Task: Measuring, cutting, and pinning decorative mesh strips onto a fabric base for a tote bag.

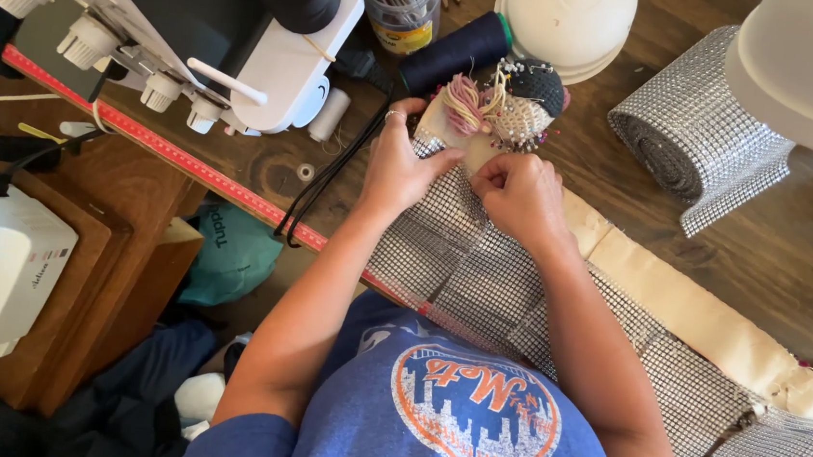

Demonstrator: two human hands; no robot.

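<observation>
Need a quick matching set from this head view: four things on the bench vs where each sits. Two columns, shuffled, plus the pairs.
Things:
1. left hand
2. right hand
3. mesh roll
4. dark thread spool

Places:
A. lying on its side just behind the pincushion
B. rolled up on the wooden table, right of the pincushion
C. pinching at the mesh strip edge, right of the other hand
D. flat on the mesh strip, ring on one finger, beside the black cords

Pairs: 1-D, 2-C, 3-B, 4-A
</observation>
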